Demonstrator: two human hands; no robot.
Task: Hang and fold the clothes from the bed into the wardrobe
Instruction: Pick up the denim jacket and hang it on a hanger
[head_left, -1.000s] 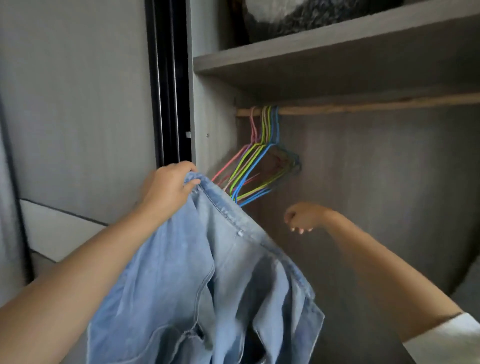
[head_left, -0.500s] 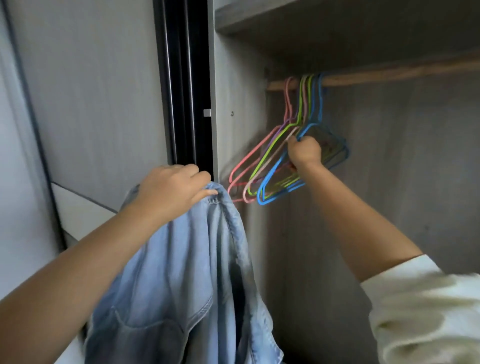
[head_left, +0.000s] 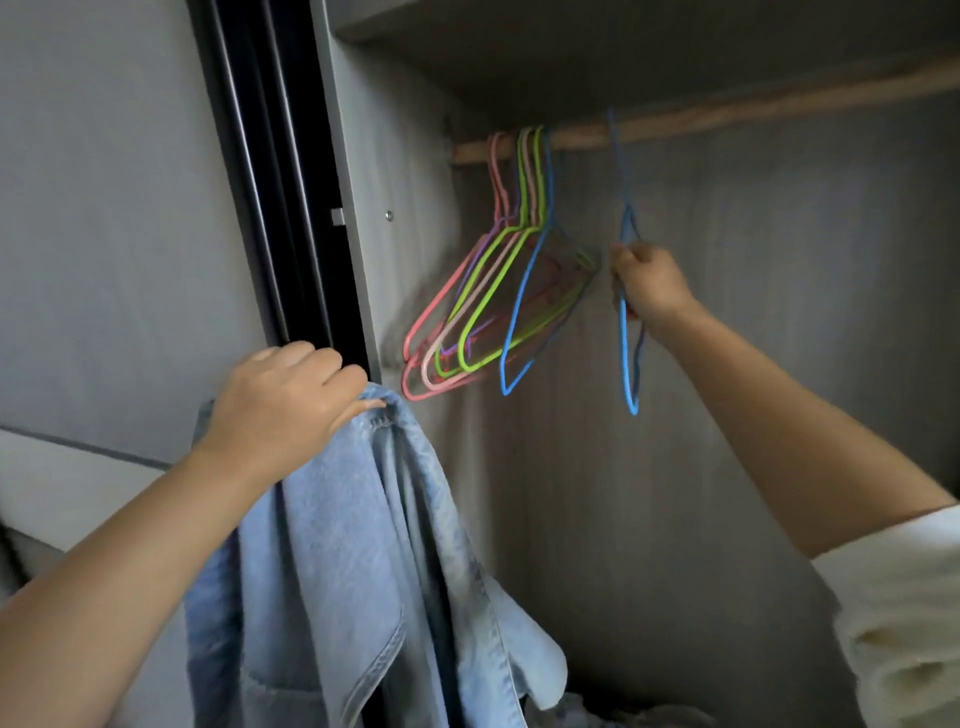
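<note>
Your left hand (head_left: 283, 402) curled tight around the denim shirt (head_left: 353, 561) outside the wardrobe, while your right hand (head_left: 649, 283) gripped a blue hanger (head_left: 626, 358) hooked on the rail (head_left: 727, 117).

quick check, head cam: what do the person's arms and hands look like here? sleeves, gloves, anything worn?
Both hands are bare: no gloves, and no rings or watch visible on the left hand or the right hand. Both forearms are uncovered. The left arm shows no sleeve in frame. The right arm has a loose cream-white sleeve ending above the elbow, with soft folds in the fabric.
</note>
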